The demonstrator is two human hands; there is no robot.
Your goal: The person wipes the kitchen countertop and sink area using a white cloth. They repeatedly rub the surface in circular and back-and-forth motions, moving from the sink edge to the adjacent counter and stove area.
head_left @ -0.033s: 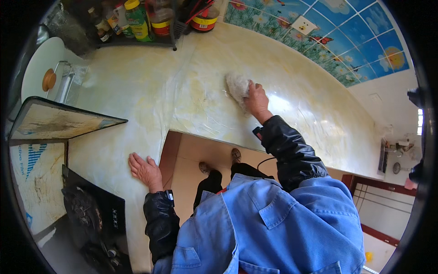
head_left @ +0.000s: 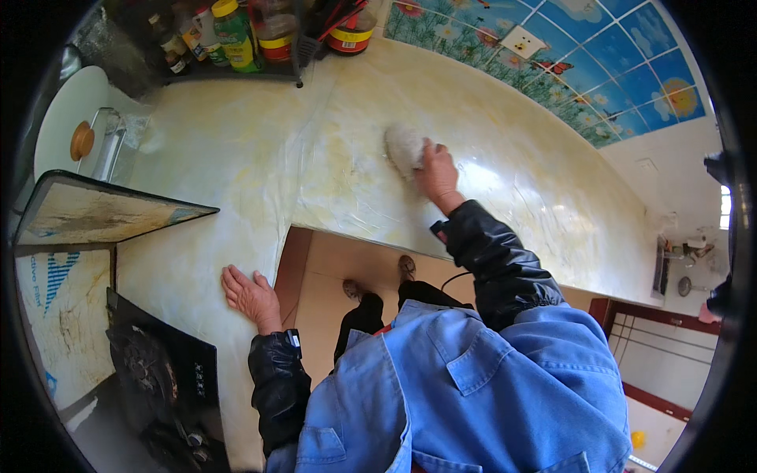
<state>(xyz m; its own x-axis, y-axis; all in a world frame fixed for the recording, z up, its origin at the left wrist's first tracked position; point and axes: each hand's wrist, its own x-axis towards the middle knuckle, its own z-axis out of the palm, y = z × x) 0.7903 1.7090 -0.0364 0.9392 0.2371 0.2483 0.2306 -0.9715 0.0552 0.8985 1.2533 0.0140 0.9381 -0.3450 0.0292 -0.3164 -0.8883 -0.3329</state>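
Right hand (head_left: 438, 175) clamps its fingers on white cloth (head_left: 403, 147) atop counter (head_left: 347, 98), between front and back edges, likely for firm contact; left hand (head_left: 254, 299) lies flat by inner edge, fingers slightly apart, presumably bracing.

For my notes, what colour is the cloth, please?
The cloth is greyish white, seen in the head view.

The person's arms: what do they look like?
The left hand and right hand are ungloved. Glossy, wrinkled black sleeves cover the forearms, the right one gathered where it meets the blue cloth garment. A small dark tab with a pale edge shows at the left cuff; another, with a red mark, at the right.
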